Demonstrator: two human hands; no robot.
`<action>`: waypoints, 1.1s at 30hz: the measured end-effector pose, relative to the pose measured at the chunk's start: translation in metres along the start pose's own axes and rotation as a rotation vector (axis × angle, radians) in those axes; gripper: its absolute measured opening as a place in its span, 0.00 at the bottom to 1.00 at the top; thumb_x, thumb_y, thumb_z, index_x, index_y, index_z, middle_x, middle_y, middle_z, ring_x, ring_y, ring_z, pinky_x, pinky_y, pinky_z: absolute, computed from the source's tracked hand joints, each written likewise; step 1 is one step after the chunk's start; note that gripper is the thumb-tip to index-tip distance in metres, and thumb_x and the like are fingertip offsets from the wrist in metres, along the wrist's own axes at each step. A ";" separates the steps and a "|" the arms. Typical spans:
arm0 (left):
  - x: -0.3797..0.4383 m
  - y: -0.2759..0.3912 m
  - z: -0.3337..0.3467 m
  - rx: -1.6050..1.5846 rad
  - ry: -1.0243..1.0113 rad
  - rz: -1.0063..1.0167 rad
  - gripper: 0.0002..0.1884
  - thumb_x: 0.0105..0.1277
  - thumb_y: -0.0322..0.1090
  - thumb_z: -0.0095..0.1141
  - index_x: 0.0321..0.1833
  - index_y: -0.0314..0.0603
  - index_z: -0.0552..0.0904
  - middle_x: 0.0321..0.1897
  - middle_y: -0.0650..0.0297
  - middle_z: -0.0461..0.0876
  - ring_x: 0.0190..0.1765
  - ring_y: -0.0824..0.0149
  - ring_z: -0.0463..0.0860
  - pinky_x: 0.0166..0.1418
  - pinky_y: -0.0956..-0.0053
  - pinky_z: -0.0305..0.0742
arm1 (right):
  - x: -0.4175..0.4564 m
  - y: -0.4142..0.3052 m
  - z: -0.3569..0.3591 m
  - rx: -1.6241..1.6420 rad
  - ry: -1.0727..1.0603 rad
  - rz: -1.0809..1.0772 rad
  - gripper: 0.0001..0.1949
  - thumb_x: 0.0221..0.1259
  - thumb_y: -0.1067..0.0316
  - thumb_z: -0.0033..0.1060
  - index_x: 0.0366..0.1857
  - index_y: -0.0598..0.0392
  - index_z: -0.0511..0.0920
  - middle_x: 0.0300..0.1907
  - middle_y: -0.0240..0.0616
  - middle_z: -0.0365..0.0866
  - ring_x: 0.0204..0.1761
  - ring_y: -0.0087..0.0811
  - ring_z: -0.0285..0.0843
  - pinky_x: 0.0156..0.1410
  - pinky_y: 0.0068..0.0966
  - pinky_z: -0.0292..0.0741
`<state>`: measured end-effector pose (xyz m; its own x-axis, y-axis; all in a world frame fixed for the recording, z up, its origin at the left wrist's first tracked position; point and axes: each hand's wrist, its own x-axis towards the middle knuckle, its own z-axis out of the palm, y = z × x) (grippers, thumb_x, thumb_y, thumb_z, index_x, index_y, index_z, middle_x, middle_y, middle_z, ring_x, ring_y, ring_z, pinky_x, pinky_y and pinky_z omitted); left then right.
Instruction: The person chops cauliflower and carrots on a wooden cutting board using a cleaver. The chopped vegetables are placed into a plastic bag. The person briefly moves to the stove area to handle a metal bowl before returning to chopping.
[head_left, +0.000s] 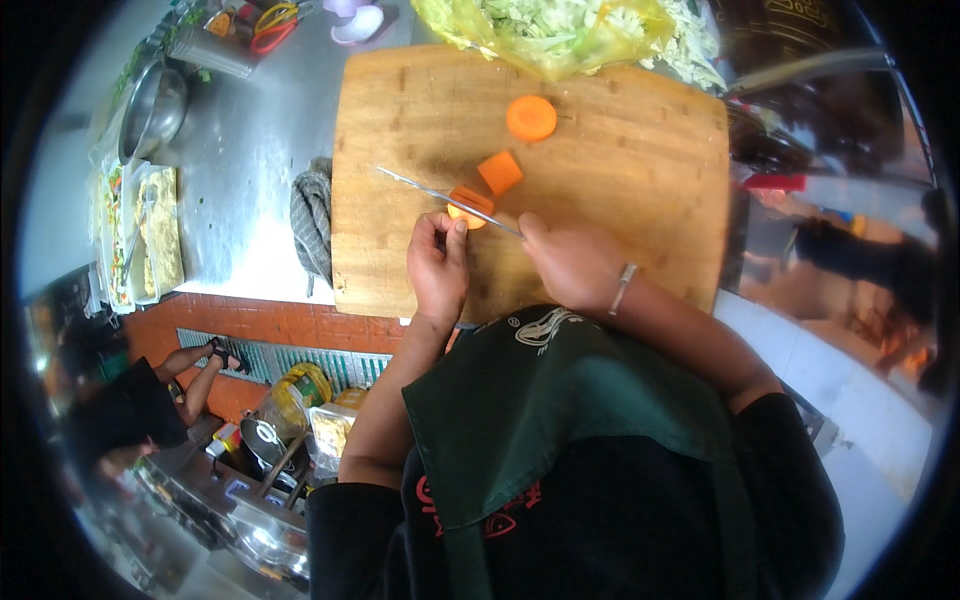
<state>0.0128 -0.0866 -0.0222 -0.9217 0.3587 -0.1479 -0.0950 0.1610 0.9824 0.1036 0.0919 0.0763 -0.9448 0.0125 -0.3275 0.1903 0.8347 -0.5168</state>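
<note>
My right hand (574, 262) grips a knife whose thin blade (420, 185) runs slantwise over a carrot piece (469, 202). The handle is hidden in my fist. My left hand (441, 259) pinches the near end of that same piece between thumb and fingers. Cut lines show on its far side, beyond the blade. All of this is over a wooden cutting board (637, 165). Just past the blade lies a squarish carrot chunk (500, 172). Farther up the board is a thick round carrot slice (531, 118).
A yellow plastic bag of shredded cabbage (555, 37) borders the board's far edge. A dark folded cloth (312, 225) touches its left side. On the steel counter (232, 165) stand a metal bowl (154, 109) and food trays (157, 232). Another person (127, 412) is at lower left.
</note>
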 end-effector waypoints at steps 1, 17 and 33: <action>0.001 -0.003 0.000 -0.038 -0.004 -0.004 0.09 0.74 0.29 0.61 0.37 0.38 0.75 0.28 0.71 0.73 0.32 0.78 0.69 0.37 0.81 0.70 | -0.005 -0.002 -0.003 0.020 0.006 0.008 0.10 0.70 0.66 0.50 0.47 0.59 0.67 0.23 0.49 0.81 0.27 0.54 0.81 0.31 0.51 0.73; 0.000 -0.002 0.002 0.086 0.015 0.090 0.08 0.74 0.29 0.61 0.38 0.38 0.75 0.29 0.69 0.74 0.32 0.77 0.71 0.38 0.80 0.71 | 0.005 -0.007 0.010 -0.016 -0.111 0.057 0.12 0.69 0.68 0.49 0.51 0.62 0.68 0.27 0.50 0.83 0.30 0.52 0.83 0.31 0.50 0.73; -0.004 0.035 0.016 0.626 0.048 0.195 0.28 0.62 0.37 0.73 0.60 0.35 0.72 0.39 0.53 0.82 0.39 0.57 0.83 0.45 0.64 0.80 | -0.033 0.012 -0.013 0.261 0.261 -0.005 0.11 0.74 0.60 0.53 0.49 0.56 0.71 0.26 0.52 0.79 0.29 0.57 0.79 0.33 0.50 0.72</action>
<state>0.0195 -0.0680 0.0109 -0.9169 0.3965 0.0455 0.2990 0.6069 0.7364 0.1338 0.1089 0.0911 -0.9757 0.1772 -0.1287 0.2153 0.6671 -0.7132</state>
